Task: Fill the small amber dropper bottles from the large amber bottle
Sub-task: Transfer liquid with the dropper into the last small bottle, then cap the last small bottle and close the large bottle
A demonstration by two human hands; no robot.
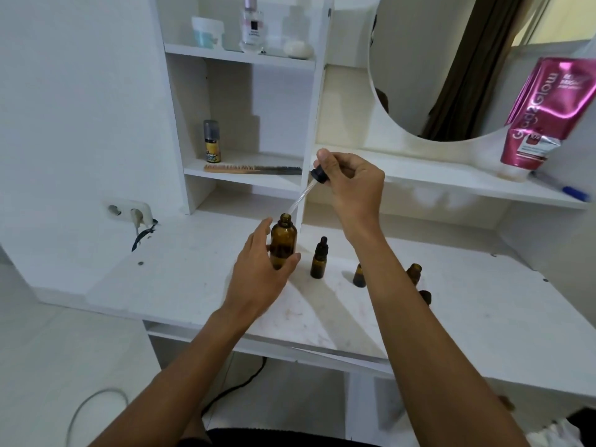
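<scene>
The large amber bottle [283,240] stands uncapped on the white vanity top [193,269]. My left hand [261,272] curls around its lower body. My right hand [348,185] pinches the black cap of a dropper [317,175]; its glass tube slants down-left, and the tip hovers just above the large bottle's mouth. One small amber dropper bottle [319,258] with its black cap on stands right of the large bottle. Three small uncapped amber bottles [359,275] [413,273] [425,297] stand further right, partly hidden by my right forearm.
A white shelf unit [245,175] behind holds a comb [251,169] and a small spray can [212,141]. A round mirror [451,59], a pink tube [545,117] and a blue pen [561,187] sit at the right. A wall socket [129,212] is at the left.
</scene>
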